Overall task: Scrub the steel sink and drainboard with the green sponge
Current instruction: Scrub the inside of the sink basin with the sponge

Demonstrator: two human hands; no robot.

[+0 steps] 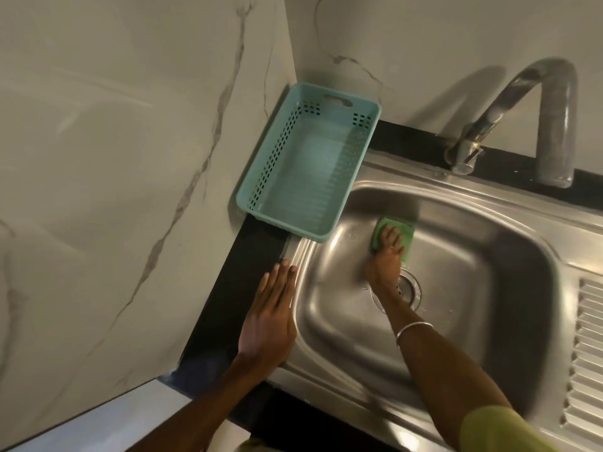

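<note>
The right hand (386, 256) presses flat on the green sponge (393, 238), hiding its middle, in the sink (473, 256); the left hand (269, 316) rests flat at nine o'clock.

Inside the steel sink (489, 262), the right hand (386, 256) presses the green sponge (394, 234) flat against the far wall, just beyond the drain (408, 290). The left hand (270, 314) rests flat on the sink's left rim. A teal basket (306, 164) overhangs its far-left corner, and the faucet (522, 119) arches over its far side.
</note>
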